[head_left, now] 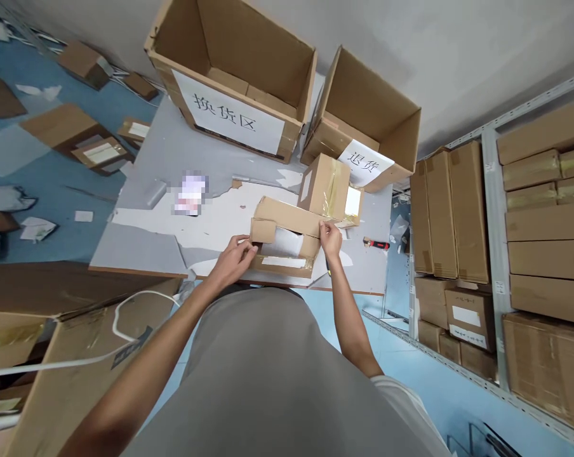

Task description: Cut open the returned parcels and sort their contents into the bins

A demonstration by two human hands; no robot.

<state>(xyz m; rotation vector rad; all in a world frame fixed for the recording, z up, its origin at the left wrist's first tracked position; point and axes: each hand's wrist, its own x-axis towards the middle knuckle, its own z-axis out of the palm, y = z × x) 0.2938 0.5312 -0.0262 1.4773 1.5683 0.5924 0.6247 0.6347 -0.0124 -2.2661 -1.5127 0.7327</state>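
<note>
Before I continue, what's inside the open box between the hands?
Inside the open box, pale material shows; whatever lies beneath it is covered and can't be seen.

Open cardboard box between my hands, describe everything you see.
The brown cardboard box sits on the table, its long far flap open, shorter flaps at the ends; something pale shows inside. A white label marks its near side. Your left hand touches its left end; your right hand pinches the long far flap.

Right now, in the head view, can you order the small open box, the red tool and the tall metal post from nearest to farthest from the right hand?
1. Small open box, touching the right hand.
2. Red tool, just rightward.
3. Tall metal post, far right.
</note>
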